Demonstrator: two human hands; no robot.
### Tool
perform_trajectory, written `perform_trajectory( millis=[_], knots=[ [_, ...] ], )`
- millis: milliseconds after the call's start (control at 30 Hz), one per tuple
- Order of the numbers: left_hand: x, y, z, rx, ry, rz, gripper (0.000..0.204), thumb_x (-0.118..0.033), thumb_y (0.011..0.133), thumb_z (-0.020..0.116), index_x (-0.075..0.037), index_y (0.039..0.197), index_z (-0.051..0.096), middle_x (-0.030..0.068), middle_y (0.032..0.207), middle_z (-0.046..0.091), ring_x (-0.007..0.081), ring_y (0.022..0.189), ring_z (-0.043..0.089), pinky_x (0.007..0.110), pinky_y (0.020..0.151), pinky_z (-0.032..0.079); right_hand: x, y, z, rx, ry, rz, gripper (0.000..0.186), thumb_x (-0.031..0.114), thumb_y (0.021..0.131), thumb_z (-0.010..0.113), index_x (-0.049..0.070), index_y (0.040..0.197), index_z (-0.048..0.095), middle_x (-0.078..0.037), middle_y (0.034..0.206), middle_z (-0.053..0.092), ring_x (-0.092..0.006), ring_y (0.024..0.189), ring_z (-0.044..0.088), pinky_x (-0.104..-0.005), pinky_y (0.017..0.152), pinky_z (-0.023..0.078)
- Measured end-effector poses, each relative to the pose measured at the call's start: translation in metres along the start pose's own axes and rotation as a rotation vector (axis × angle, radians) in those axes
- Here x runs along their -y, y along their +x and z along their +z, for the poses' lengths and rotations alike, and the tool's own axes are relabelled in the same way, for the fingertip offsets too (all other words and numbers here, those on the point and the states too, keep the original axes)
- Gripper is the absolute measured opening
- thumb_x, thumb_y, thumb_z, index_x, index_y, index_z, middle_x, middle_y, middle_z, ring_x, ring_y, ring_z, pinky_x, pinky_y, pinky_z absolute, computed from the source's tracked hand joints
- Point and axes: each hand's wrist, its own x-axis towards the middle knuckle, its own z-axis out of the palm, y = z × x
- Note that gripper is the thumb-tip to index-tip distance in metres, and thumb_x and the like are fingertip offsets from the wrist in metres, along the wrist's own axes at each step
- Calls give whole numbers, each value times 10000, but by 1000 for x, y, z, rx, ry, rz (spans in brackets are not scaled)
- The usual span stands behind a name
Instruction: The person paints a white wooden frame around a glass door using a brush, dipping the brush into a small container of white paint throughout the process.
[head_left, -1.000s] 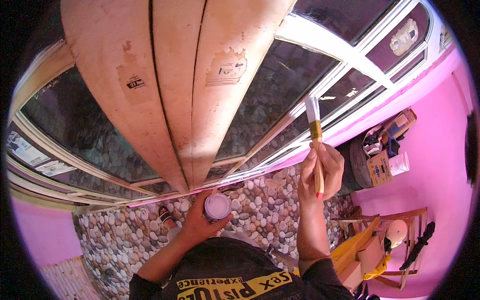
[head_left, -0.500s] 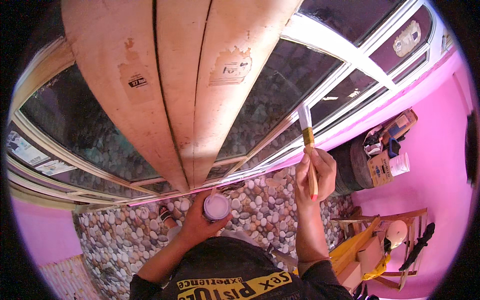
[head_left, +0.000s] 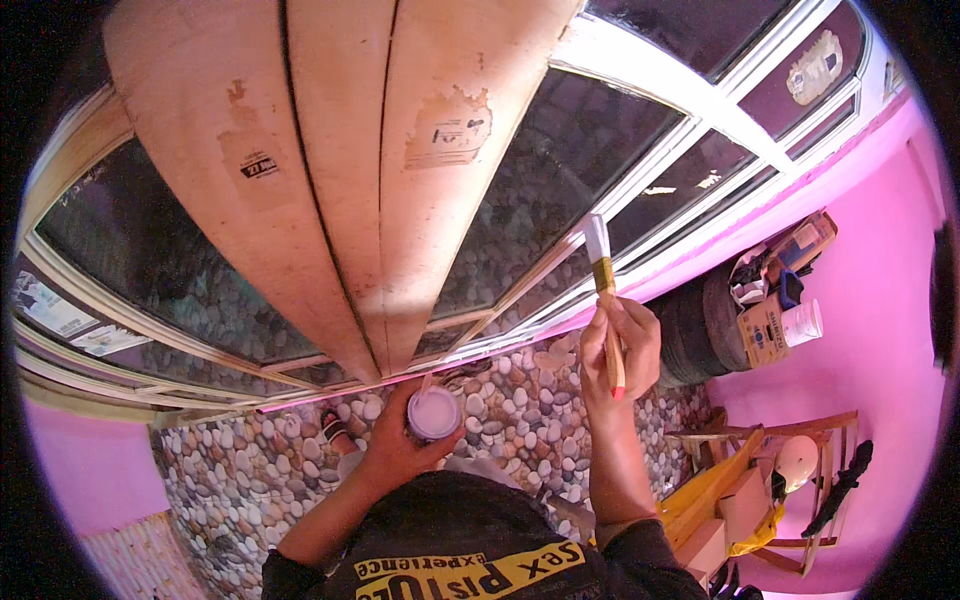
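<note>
My right hand [head_left: 625, 345] is closed round the wooden handle of a flat paintbrush [head_left: 605, 275]. White paint coats its bristles, and their tip touches a narrow strip of the window frame [head_left: 645, 178]. Above the brush that strip is white; below it, toward the door's foot, the wood looks bare and tan. Held low in front of my body, a small round tub of white paint [head_left: 434, 412] sits in my left hand [head_left: 400, 440], fingers wrapped about its side. The tall bare wooden door [head_left: 340, 200] rises between the dark glass panes.
Stacked black tyres [head_left: 695, 325] stand by the pink wall [head_left: 880, 330], with cardboard boxes [head_left: 765, 330] and a white cup [head_left: 802, 322] on top. A wooden rack [head_left: 835, 460] with a pale helmet [head_left: 796, 460] is lower right. Pebble-patterned flooring [head_left: 530, 440] lies beneath me.
My right hand and the paintbrush have shifted slightly left and down along the frame strip. The view has turned a little. My left hand still holds the tub in much the same place.
</note>
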Motion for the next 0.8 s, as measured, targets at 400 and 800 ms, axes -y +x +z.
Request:
perform_trajectory(
  millis=[400,800],
  knots=[
    [8,-3,0,16,-54,-47,744,-192,767,868,-19,1361,455,163,1236,572,266,1153,601,388,993,486,3,-25,-1,73,33,48,307,-44,798,739,20,1080,637,-158,915,662,-291,754,671,-357,648,551],
    [11,-4,1,47,-29,-22,847,-269,747,893,0,1375,393,181,1255,595,273,1167,613,388,1009,485,-6,-62,11,211,61,154,306,-26,782,763,50,1045,626,-149,924,661,-305,758,679,-373,646,550]
  ],
)
